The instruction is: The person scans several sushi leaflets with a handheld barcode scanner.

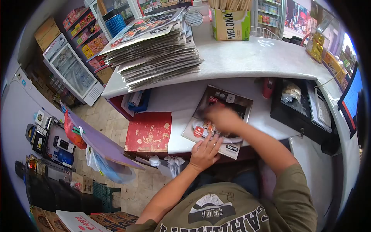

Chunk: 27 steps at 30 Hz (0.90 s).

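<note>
A flat printed food packet [240,104] with silvery edges and a food picture lies at a slant on the lower white counter, in front of my body. My left hand [206,152] rests on its near edge, fingers laid out flat. Over the packet's middle is my right hand [224,119], smeared by motion. Something dark shows at its fingertips, too blurred to make out. A tall stack of similar flat packets [154,50] stands on the raised counter, up and to the left.
A Melona box [231,25] of wooden sticks stands on the raised counter [270,56]. A black cash drawer [288,110] bears a plastic bag and a calculator; a monitor [349,98] is at the right edge. A worn red panel [148,131] lies left of the packet.
</note>
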{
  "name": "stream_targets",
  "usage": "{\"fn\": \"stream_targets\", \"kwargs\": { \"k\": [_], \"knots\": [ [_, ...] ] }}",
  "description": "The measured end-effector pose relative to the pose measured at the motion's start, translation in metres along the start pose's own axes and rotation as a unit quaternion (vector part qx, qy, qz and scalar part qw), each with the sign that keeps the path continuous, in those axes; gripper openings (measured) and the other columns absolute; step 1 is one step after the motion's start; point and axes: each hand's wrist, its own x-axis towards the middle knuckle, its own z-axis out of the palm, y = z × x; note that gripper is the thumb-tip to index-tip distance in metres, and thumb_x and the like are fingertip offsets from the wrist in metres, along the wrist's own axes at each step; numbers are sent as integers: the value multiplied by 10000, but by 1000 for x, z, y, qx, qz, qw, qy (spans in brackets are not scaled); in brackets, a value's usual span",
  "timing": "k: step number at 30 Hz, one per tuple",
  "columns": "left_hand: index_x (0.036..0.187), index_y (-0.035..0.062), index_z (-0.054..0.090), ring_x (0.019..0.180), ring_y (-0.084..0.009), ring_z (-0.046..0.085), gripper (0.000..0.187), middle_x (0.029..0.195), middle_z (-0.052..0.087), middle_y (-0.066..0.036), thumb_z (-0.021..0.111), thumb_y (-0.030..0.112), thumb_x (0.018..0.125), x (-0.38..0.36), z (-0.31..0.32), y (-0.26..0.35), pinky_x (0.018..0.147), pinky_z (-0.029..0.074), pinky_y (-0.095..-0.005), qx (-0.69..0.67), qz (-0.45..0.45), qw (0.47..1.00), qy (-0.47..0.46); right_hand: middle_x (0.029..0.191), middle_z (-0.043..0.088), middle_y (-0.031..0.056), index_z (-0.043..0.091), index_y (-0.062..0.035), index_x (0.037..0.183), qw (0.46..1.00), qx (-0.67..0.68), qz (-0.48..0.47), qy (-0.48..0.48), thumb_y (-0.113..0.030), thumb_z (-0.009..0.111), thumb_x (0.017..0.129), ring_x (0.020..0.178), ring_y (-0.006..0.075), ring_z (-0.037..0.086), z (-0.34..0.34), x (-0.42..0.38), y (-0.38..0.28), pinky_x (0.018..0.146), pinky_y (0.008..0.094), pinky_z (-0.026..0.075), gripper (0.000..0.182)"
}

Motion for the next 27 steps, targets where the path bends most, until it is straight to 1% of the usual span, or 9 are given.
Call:
{"fn": "stream_targets", "kwargs": {
  "k": [4, 6, 10, 12, 14, 17, 20, 24, 27],
  "knots": [
    [1387, 201, 510, 1294, -179, 510, 748, 1400, 544, -12, 720, 396, 697, 1, -2, -2, 995, 318, -376, 13, 13, 1000, -1, 1192, 641, 90, 692, -102, 1100, 983, 72, -155, 61, -66, 602, 760, 1127, 295, 564, 3, 25, 3, 954, 394, 486, 353],
    [1388, 208, 509, 1289, -177, 515, 747, 1406, 539, -10, 720, 395, 696, 3, -1, -2, 993, 319, -375, 17, 10, 1000, 4, 1191, 641, 122, 688, -88, 1064, 995, -23, 70, 74, -71, 589, 798, 1060, 331, 596, -17, 39, 32, 947, 428, 485, 284],
    [1401, 187, 501, 1316, -182, 490, 697, 1440, 502, -27, 685, 363, 753, -1, -1, -2, 964, 358, -372, 10, 21, 1000, -7, 1174, 650, 129, 693, -102, 1069, 986, 9, 122, -115, -104, 569, 843, 1118, 330, 592, -31, 50, -21, 959, 427, 484, 258],
    [1405, 188, 497, 1330, -179, 477, 693, 1440, 502, -24, 678, 358, 758, -3, 1, -2, 962, 355, -371, 9, 16, 1000, -21, 1218, 640, 125, 676, -134, 1169, 977, 122, -166, -54, -96, 578, 820, 1160, 308, 582, -12, 30, -40, 1007, 385, 464, 365],
    [1411, 191, 491, 1327, -176, 477, 683, 1430, 508, -24, 662, 352, 770, -3, 1, -1, 960, 356, -373, 11, 12, 1000, -8, 1221, 641, 114, 677, -120, 1155, 980, 96, -176, -5, -92, 575, 811, 1152, 306, 584, 4, 37, -9, 983, 385, 478, 360],
    [1373, 212, 535, 1247, -174, 537, 720, 1393, 542, -6, 718, 370, 696, 4, -2, -3, 974, 340, -371, 29, 26, 999, 3, 1202, 643, 132, 675, -85, 1133, 987, -20, 155, 38, -91, 644, 771, 1117, 324, 594, -3, 40, 59, 935, 409, 503, 363],
    [1372, 210, 536, 1250, -177, 534, 718, 1390, 543, -6, 720, 383, 699, 2, -2, -2, 974, 346, -376, 36, 33, 999, 4, 1192, 646, 131, 691, -92, 1108, 982, -63, 164, -65, -116, 664, 769, 1116, 319, 595, -20, 26, 3, 946, 405, 498, 342],
    [1385, 216, 516, 1287, -180, 513, 719, 1402, 534, -3, 716, 386, 716, -4, 3, -1, 960, 366, -382, 26, 19, 999, -7, 1174, 657, 95, 686, -142, 1143, 988, 86, -125, 34, -92, 609, 780, 1058, 316, 613, -14, -8, -3, 930, 401, 504, 375],
    [1397, 194, 505, 1298, -165, 500, 648, 1399, 535, -13, 641, 346, 781, 2, -1, -3, 958, 361, -357, 30, 27, 999, 11, 1151, 665, 105, 700, -118, 1093, 967, -11, 248, 51, -109, 652, 767, 1058, 313, 617, -26, -10, 49, 890, 421, 519, 330]
  ]
}}
